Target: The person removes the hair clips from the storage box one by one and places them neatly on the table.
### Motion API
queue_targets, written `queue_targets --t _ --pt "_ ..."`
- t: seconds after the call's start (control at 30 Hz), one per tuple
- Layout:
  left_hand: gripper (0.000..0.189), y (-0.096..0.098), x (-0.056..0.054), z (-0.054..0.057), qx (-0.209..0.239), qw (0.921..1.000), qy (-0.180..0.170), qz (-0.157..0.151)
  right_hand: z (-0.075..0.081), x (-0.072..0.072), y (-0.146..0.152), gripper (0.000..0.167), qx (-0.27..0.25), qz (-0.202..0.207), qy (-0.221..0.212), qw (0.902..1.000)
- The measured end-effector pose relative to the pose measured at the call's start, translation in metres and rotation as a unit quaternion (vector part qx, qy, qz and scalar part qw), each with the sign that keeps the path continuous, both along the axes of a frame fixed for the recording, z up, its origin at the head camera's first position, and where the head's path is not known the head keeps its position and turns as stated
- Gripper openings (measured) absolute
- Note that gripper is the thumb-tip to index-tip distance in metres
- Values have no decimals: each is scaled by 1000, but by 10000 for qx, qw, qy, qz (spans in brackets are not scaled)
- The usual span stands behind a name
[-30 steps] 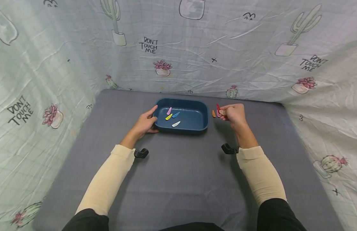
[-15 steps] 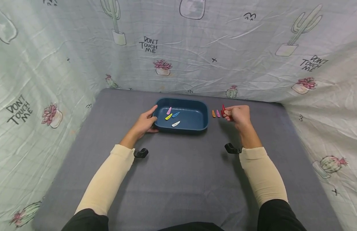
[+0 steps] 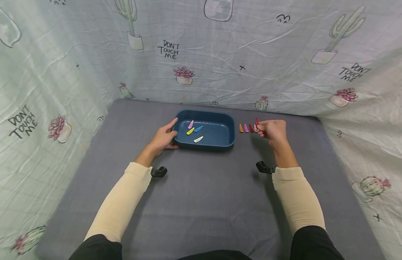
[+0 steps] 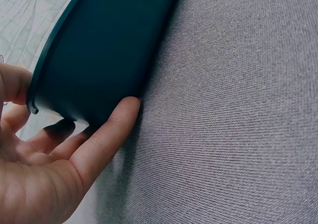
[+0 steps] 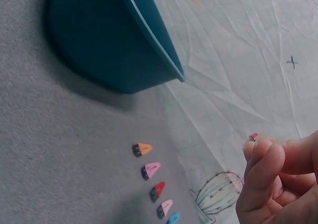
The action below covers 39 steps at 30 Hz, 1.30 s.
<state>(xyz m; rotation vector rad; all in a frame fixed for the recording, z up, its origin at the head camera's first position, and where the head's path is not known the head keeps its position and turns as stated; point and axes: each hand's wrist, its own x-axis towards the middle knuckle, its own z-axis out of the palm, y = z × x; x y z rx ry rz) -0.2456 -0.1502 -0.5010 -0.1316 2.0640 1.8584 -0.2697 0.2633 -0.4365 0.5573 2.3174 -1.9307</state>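
Note:
A dark blue rectangular box (image 3: 217, 147) stands on the grey cloth. At its left end my left hand (image 3: 162, 138) grips the rim and end wall. Lying in the box are a pink hair clip (image 3: 190, 124), a yellow one, a blue one and a white one. My right hand (image 3: 274, 130) pinches a red hair clip (image 3: 256, 121), of which only a bit shows in the right wrist view. This hand hovers over a row of clips right of the box: orange clip (image 5: 144, 149), pink clip (image 5: 152, 170), red clip (image 5: 158, 190), pale pink clip (image 5: 166, 207) and blue clip (image 5: 174, 218).
Grey cloth (image 3: 207, 202) covers the table. A pale printed curtain (image 3: 214, 50) hangs behind and at both sides, close to the table's back edge. Black wrist cameras sit on both forearms, the right camera (image 3: 264, 167) near the table.
My right hand has shifted step by step to the right along the row with the red hair clip, uncovering more of the clips. The left hand and box stay in place.

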Motion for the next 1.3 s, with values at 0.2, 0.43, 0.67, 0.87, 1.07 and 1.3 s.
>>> queue_targets --t 0.2,0.43,0.67,0.87,1.07,1.3 --pt "67 -1 0 0 14 10000 4 -12 1 -1 4 23 -188 -139 1 9997" --pt "67 -1 1 0 7 10000 -23 -1 -5 0 3 32 7 40 -105 9999" --pt "67 -2 2 -2 -38 10000 -2 -8 -14 0 0 28 90 66 -173 9998" --pt "66 -2 3 -1 -46 10000 11 30 -18 -2 -3 25 120 26 -203 9997" --pt "67 -2 2 -1 -39 10000 26 27 -23 -4 -5 25 -39 41 -237 9997" --pt "67 -3 3 -1 -10 10000 -10 27 -33 -6 -9 18 -151 18 -324 9994"
